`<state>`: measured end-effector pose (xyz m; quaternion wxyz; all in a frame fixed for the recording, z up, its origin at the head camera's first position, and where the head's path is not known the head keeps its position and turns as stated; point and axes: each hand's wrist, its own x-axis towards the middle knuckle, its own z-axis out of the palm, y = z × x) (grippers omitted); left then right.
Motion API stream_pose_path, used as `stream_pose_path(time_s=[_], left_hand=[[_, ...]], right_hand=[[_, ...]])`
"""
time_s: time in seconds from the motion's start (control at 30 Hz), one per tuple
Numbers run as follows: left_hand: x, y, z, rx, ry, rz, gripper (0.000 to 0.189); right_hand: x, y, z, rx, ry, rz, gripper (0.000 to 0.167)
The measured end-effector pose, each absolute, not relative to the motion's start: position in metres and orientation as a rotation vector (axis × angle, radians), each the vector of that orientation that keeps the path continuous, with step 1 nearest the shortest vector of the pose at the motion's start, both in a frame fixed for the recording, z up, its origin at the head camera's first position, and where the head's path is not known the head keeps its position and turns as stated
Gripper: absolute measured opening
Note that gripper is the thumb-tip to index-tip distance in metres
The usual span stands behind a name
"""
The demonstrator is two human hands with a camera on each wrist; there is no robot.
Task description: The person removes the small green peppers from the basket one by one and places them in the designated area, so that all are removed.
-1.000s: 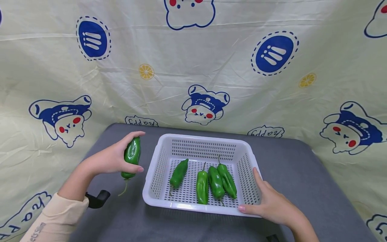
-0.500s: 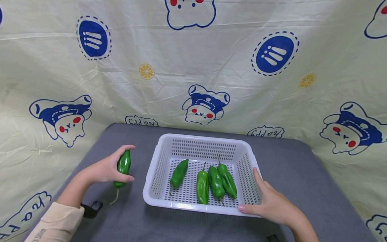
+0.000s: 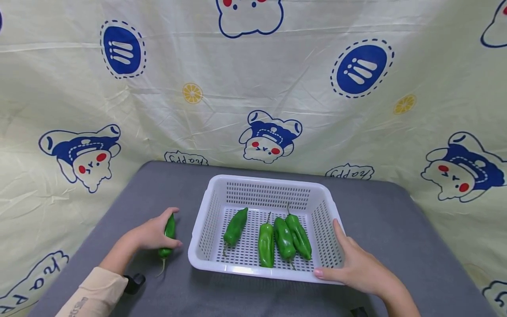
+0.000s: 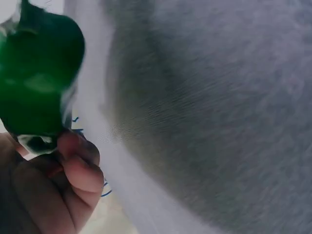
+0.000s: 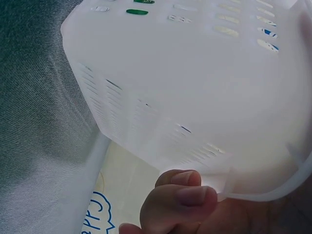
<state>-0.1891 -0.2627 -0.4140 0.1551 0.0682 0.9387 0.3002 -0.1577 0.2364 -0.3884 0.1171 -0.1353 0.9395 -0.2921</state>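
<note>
My left hand (image 3: pixel 154 233) grips a green pepper (image 3: pixel 170 228) low over the table, left of the basket. Its stem points toward me, and part of its body is hidden by the hand. In the left wrist view the pepper (image 4: pixel 39 73) looms large, with curled fingertips (image 4: pixel 83 170) against its lower end. A white perforated plastic basket (image 3: pixel 259 274) stands in the middle, with several green peppers (image 3: pixel 266 246) lying inside. At its front right corner my right hand (image 3: pixel 356 266) holds the rim, thumb on the front edge. The right wrist view shows its fingertips (image 5: pixel 190 197) curled at the rim.
A grey cloth-covered table (image 3: pixel 245 299) bears everything. Behind it and at both sides hangs a pale printed curtain (image 3: pixel 222 136). Black straps sit at the wrists, the left one (image 3: pixel 134 284) by the cream sleeve (image 3: pixel 95 293).
My left hand has brought the pepper down and toward me, first leftward, then slightly back right, closer to the table. The right hand and the basket keep their places.
</note>
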Motion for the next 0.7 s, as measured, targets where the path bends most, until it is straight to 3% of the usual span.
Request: stream_pose_path(time_s=[0.47, 0.7], left_hand=[[-0.188, -0.258, -0.428, 0.178, 2.766, 0.733, 0.096], [-0.181, -0.251, -0.408, 0.087, 2.872, 0.575, 0.098]], right_hand=[[-0.158, 0.237, -0.388, -0.394, 2.742, -0.853, 0.133], [-0.157, 0.237, -0.388, -0.398, 2.756, -0.845, 0.132]])
